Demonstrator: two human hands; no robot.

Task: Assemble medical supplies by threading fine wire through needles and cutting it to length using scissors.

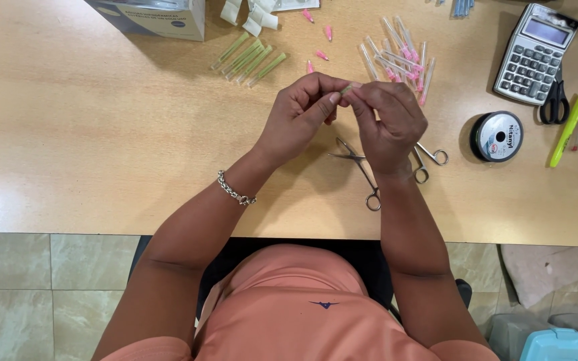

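Both hands, left hand point(302, 110) and right hand point(389, 120), pinch a thin green-capped needle point(347, 87) at its ends; probably light, stiff, sharp, best gripped by the cap.

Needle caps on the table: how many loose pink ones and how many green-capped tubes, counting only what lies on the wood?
Loose pink caps: 4
Green-capped tubes: 5
Total: 9
The pink-hubbed clear tubes overlap too much to count.

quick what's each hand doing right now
Left hand: closed, pinching one end of a small greenish tube.
Right hand: closed, pinching the same tube's other end.
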